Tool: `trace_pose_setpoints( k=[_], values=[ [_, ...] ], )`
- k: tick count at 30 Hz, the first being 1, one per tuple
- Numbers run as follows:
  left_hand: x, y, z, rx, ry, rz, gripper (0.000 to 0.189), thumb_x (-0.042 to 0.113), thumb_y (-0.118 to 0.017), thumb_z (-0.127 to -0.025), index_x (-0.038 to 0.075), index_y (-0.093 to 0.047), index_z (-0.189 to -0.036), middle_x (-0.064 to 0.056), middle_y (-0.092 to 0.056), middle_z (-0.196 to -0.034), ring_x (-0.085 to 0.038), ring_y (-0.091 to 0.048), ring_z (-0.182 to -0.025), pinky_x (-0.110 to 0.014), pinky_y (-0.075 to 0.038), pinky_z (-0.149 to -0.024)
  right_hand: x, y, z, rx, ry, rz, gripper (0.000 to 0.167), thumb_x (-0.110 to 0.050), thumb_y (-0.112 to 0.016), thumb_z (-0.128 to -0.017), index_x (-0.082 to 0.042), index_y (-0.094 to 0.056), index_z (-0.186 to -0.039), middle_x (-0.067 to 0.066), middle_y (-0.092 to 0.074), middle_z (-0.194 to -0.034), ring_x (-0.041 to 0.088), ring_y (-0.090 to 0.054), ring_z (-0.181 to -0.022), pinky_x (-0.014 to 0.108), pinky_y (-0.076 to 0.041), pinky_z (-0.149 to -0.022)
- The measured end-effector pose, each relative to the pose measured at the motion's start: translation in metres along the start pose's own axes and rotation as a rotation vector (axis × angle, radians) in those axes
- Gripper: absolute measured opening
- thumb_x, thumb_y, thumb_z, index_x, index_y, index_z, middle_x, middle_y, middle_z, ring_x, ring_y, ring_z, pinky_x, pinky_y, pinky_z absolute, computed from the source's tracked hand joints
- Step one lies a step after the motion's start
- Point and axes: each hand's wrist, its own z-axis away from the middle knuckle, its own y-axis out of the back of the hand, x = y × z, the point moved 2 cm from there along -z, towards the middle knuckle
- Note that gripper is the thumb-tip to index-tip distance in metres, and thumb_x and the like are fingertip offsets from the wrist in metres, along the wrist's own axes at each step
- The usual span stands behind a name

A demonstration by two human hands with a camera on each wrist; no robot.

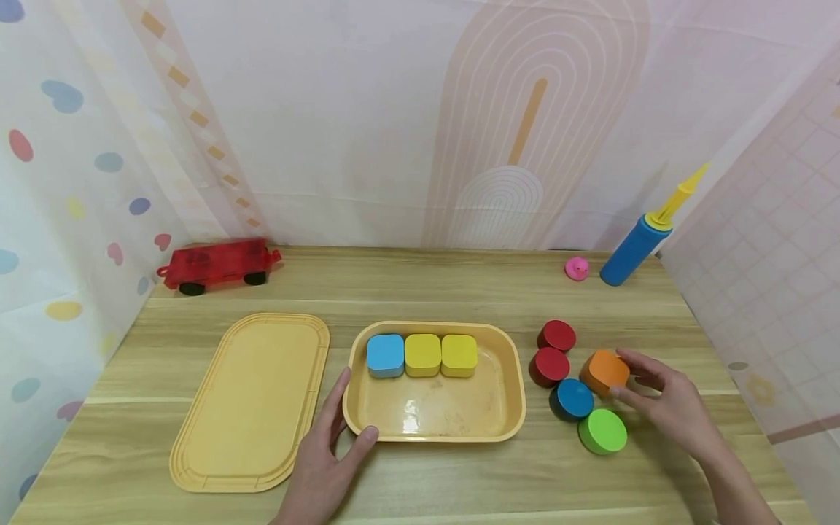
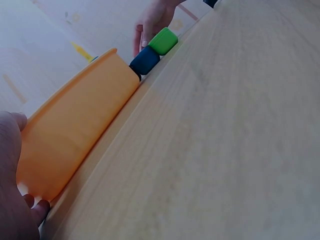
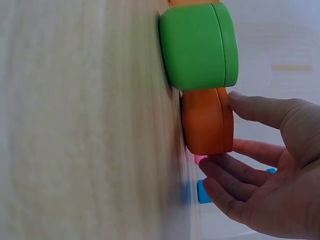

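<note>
My left hand (image 1: 321, 456) holds the front left corner of a pale orange plastic box (image 1: 505, 379), thumb at the front rim, fingers along the left wall. In the box, one blue and two yellow rounded-square blocks (image 1: 423, 355) stand in a row at the back. My right hand (image 1: 676, 408) is at an orange block (image 3: 202, 122) on the table, its thumb and fingers spread about the block's right side. Near it stand a green round block (image 1: 602, 432), a dark blue round block (image 1: 572, 399) and two red round blocks (image 1: 550, 367).
A matching flat lid (image 1: 252, 401) lies left of the box. Along the back of the table are a red toy wagon (image 1: 219, 264), a pink toy duck (image 1: 577, 268) and a blue hand pump (image 1: 633, 251) with a yellow nozzle. Patterned curtains hang behind and at both sides.
</note>
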Motion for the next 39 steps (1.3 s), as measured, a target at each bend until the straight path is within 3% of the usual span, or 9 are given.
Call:
trace_pose_setpoints(
  k=[4, 8, 11, 14, 22, 26, 29, 39],
  values=[
    [0.000, 0.000, 0.000, -0.003, 0.003, 0.000, 0.087, 0.021, -0.077, -0.107, 0.031, -0.027, -0.178, -0.015, -0.038, -0.177, -0.031, -0.041, -0.157, -0.006, -0.033, -0.118, -0.003, -0.001, 0.001, 0.000, -0.004, 0.004, 0.065, -0.012, -0.090, -0.095, 0.008, -0.063, -0.151, 0.031, -0.068, -0.143, -0.020, -0.054, -0.107, 0.001, -0.051, -0.090],
    [0.000, 0.000, 0.000, -0.002, -0.003, 0.002, 0.087, 0.020, -0.077, -0.107, 0.031, -0.027, -0.178, -0.015, -0.038, -0.177, -0.032, -0.041, -0.157, -0.007, -0.033, -0.118, -0.005, -0.001, -0.001, -0.008, -0.019, 0.038, 0.067, -0.016, -0.091, -0.095, 0.007, -0.063, -0.150, 0.030, -0.068, -0.143, 0.013, -0.070, -0.115, 0.003, -0.052, -0.088],
    [0.000, 0.000, -0.001, 0.001, -0.007, 0.006, 0.087, 0.019, -0.077, -0.107, 0.030, -0.028, -0.178, -0.015, -0.037, -0.177, -0.032, -0.040, -0.157, -0.007, -0.033, -0.119, -0.007, -0.002, -0.003, -0.022, -0.037, 0.055, 0.068, -0.017, -0.091, -0.096, 0.008, -0.062, -0.151, 0.032, -0.068, -0.143, 0.041, -0.071, -0.119, 0.004, -0.053, -0.087],
    [0.000, -0.001, -0.002, 0.000, 0.003, 0.005, 0.087, 0.021, -0.077, -0.107, 0.030, -0.027, -0.178, -0.015, -0.037, -0.177, -0.031, -0.040, -0.158, -0.007, -0.033, -0.118, -0.009, -0.001, -0.005, -0.019, -0.035, 0.058, 0.066, -0.013, -0.091, -0.095, 0.010, -0.062, -0.150, 0.033, -0.068, -0.141, 0.046, -0.071, -0.117, 0.007, -0.055, -0.086],
    [0.001, -0.002, 0.001, -0.001, 0.010, 0.009, 0.086, 0.020, -0.077, -0.107, 0.029, -0.028, -0.178, -0.015, -0.038, -0.177, -0.031, -0.042, -0.156, -0.006, -0.033, -0.117, -0.008, 0.001, -0.001, 0.018, -0.023, 0.064, 0.062, -0.006, -0.092, -0.092, 0.011, -0.065, -0.145, 0.034, -0.070, -0.135, 0.043, -0.075, -0.109, 0.009, -0.058, -0.081],
    [0.001, 0.000, -0.001, 0.001, -0.017, 0.013, 0.086, 0.017, -0.077, -0.107, 0.029, -0.028, -0.178, -0.016, -0.038, -0.177, -0.034, -0.042, -0.156, -0.007, -0.034, -0.118, -0.009, 0.003, 0.001, 0.041, -0.040, 0.055, 0.062, -0.011, -0.090, -0.095, 0.009, -0.064, -0.148, 0.032, -0.070, -0.137, 0.015, -0.074, -0.104, 0.008, -0.057, -0.081],
    [0.000, 0.000, -0.001, 0.002, -0.026, 0.011, 0.087, 0.017, -0.077, -0.107, 0.029, -0.028, -0.177, -0.016, -0.039, -0.176, -0.033, -0.042, -0.156, -0.007, -0.034, -0.118, -0.011, 0.007, 0.002, 0.069, -0.033, 0.057, 0.061, -0.012, -0.090, -0.096, 0.008, -0.065, -0.147, 0.032, -0.070, -0.137, -0.008, -0.063, -0.100, 0.006, -0.055, -0.082],
    [0.000, 0.000, -0.001, 0.002, -0.022, 0.001, 0.087, 0.017, -0.077, -0.107, 0.031, -0.028, -0.178, -0.016, -0.039, -0.176, -0.031, -0.043, -0.156, -0.007, -0.035, -0.118, -0.027, 0.016, 0.005, 0.136, 0.032, 0.022, 0.060, -0.009, -0.088, -0.097, 0.008, -0.063, -0.150, 0.032, -0.068, -0.141, -0.022, -0.054, -0.101, 0.001, -0.052, -0.086]
  ],
)
